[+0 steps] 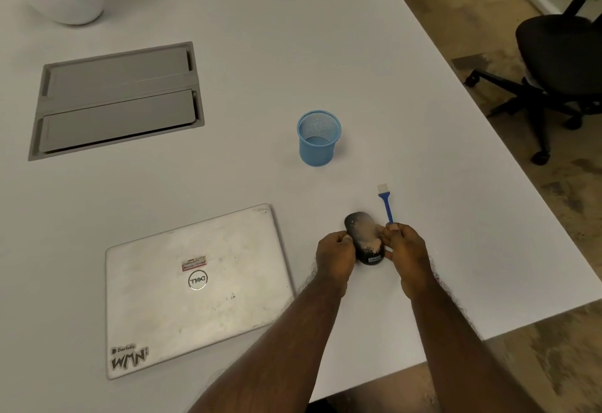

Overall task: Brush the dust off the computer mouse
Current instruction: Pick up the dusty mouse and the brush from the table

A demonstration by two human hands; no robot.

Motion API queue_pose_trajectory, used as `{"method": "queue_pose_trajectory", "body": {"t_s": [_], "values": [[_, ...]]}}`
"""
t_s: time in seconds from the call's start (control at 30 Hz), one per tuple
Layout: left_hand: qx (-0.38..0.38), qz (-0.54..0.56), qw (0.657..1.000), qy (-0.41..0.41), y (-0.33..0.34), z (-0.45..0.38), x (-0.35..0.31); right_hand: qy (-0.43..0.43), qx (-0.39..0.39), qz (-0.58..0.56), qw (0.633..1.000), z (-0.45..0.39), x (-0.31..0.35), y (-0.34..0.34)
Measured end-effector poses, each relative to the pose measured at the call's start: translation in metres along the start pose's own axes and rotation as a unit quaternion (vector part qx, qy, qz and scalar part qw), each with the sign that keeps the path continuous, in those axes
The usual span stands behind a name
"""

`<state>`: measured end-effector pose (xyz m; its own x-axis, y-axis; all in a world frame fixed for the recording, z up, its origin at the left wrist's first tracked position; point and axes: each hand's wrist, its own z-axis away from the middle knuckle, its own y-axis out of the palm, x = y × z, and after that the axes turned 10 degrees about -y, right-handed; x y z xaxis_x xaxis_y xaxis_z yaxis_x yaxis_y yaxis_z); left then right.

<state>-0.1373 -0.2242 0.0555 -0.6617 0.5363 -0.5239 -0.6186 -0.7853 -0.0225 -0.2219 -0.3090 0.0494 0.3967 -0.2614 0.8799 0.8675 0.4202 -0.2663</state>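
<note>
The dark, oval computer mouse (364, 239) sits in the lower right of the frame, on the white tabletop (358, 70) just right of the closed silver laptop (195, 285). A pale film of dust covers most of its upper face, so the brushing looks hardly begun.

The 2 hands flank the mouse. The left hand (335, 254) is curled against its left side, apparently steadying it so it will not skid under the strokes. The right hand (405, 254) presses close to the right side, and its fingertips pinch the lower end of the small blue-handled brush with white bristles (385, 204). The brush stands up and away from the hand, its bristles pointing toward the top of the frame, clear of the mouse. Held by the very end like this, the brush would need to swing down and left before its bristles meet the dust. Whether the right hand also bears on the mouse I cannot tell.

The blue mesh pen cup (318, 137) stands near the middle of the frame, well apart from the work, probably where the brush is kept.
</note>
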Motion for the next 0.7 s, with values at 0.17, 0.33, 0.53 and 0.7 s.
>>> {"method": "queue_pose_trajectory", "body": {"t_s": [0.17, 0.33, 0.53, 0.7], "values": [[-0.016, 0.002, 1.000, 0.001, 0.005, -0.003, 0.000, -0.001, -0.001, 0.009, 1.000, 0.001, 0.001, 0.001], [-0.015, 0.006, 1.000, 0.009, 0.005, -0.005, 0.001, -0.001, 0.000, 0.001, 1.000, 0.003, 0.003, -0.001], [-0.013, -0.011, 1.000, 0.016, 0.004, -0.006, 0.001, -0.006, 0.006, -0.009, 1.000, 0.008, 0.007, -0.001], [0.006, 0.009, 1.000, 0.004, 0.002, -0.003, 0.000, -0.009, 0.007, -0.010, 1.000, 0.016, 0.013, -0.002]]}}
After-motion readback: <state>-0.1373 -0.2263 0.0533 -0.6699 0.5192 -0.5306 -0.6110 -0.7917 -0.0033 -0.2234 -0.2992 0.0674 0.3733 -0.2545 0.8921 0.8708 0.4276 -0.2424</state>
